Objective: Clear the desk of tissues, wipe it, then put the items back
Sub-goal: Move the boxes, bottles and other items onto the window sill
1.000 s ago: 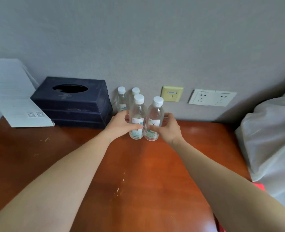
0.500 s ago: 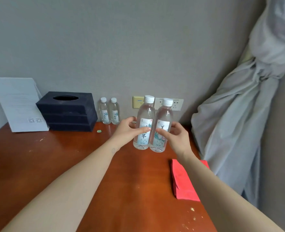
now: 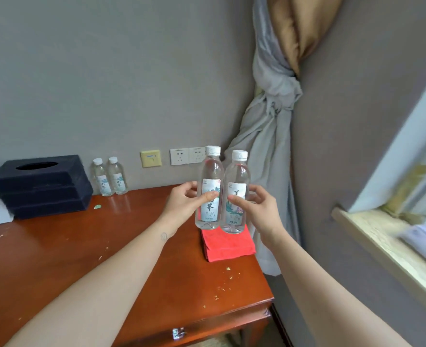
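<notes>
Left bottle (image 3: 210, 189) upright, cap up, pinched in left hand (image 3: 181, 206); right bottle (image 3: 235, 196) likewise in right hand (image 3: 260, 211).

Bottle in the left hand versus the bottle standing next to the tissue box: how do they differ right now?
The left-hand bottle is held up off the desk near the red cloth; the box-side bottle stands on the desk by the wall. The left hand grips the left-hand bottle at its label, beside the right-hand bottle in the right hand; no hand touches the box-side bottle. Both are clear, white-capped, upright and labelled.
</notes>
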Available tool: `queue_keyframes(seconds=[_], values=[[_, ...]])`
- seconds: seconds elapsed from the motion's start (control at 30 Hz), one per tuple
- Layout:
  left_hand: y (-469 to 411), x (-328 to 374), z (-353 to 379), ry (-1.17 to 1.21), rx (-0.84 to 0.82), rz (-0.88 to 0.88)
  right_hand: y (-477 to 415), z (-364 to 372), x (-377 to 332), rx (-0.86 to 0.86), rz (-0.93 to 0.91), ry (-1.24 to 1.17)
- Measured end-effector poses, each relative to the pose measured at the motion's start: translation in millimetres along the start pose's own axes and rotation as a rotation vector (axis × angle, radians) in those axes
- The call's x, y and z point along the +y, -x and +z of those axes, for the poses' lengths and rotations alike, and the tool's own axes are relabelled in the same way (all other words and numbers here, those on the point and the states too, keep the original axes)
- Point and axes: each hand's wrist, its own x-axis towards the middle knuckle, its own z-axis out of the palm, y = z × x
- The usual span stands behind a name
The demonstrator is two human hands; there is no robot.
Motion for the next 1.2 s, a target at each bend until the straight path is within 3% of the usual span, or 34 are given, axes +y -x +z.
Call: queue_keyframes(seconds=[0.4, 0.9, 1.2], values=[[56.7, 53.4, 105.7, 0.026, -0.343, 0.178, 126.1, -107.7, -15.5, 0.405, -0.007, 0.062], [209.9, 137.6, 321.4, 0.123, -0.934, 0.290, 341.7, -273.8, -27.6, 1.003, 0.086, 0.179], [293.0, 186.1, 451.1, 0.015, -1.086, 0.520, 432.2, -388.0, -17.3, 1.186, 0.151, 0.226]])
